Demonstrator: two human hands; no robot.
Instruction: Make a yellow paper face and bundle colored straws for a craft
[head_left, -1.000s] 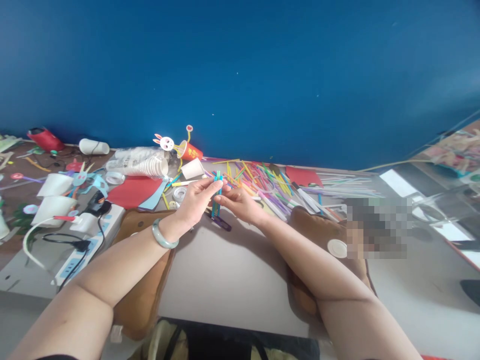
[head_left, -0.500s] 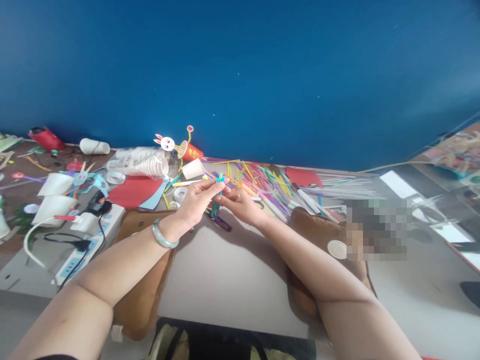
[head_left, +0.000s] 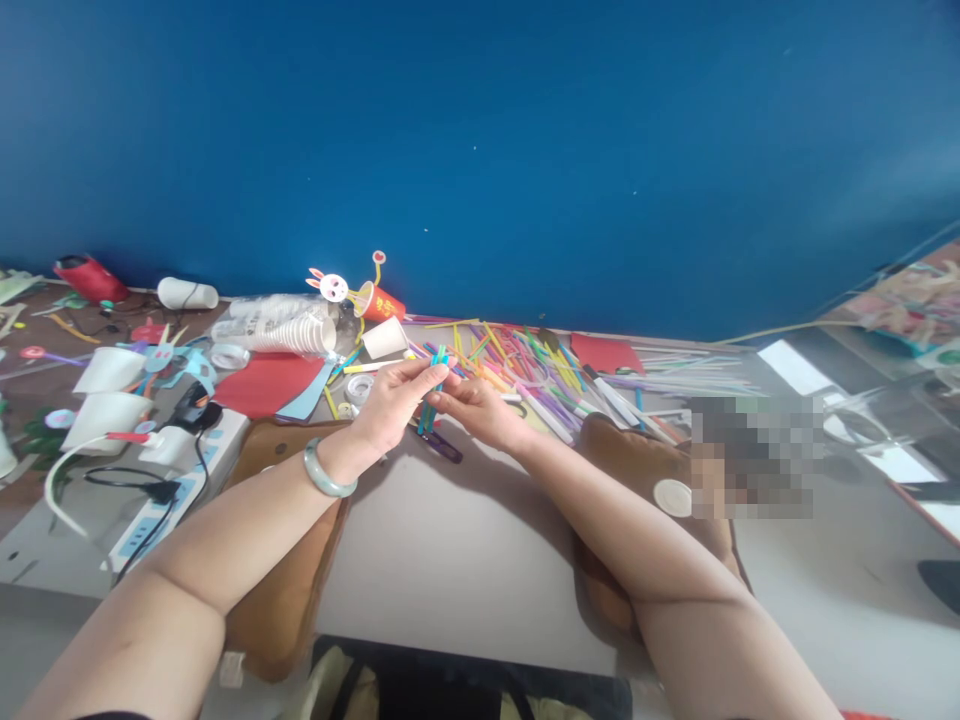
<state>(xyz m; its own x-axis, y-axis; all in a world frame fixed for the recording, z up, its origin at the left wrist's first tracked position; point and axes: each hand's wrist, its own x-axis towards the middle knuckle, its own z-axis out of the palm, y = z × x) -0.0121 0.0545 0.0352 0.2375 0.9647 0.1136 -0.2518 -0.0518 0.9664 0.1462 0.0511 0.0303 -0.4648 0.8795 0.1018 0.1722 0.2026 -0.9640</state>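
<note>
My left hand, with a pale green bangle on the wrist, pinches a small bundle of blue and green straws held upright above the table's back half. My right hand meets it from the other side, its fingers and thumb closed on the same straws. The fingers hide part of the bundle. Just below the straws lies a dark purple, looped object, partly covered, whose kind I cannot make out.
Loose coloured straws spread behind my hands. To the left are stacked paper cups, red paper, a decorated orange cup and a power strip with cords. Brown cushions lie under both forearms. A blue wall rises behind.
Almost nothing differs. Both hands keep their grip on the straws, which have tilted very slightly; the whole view has shifted a few pixels.
</note>
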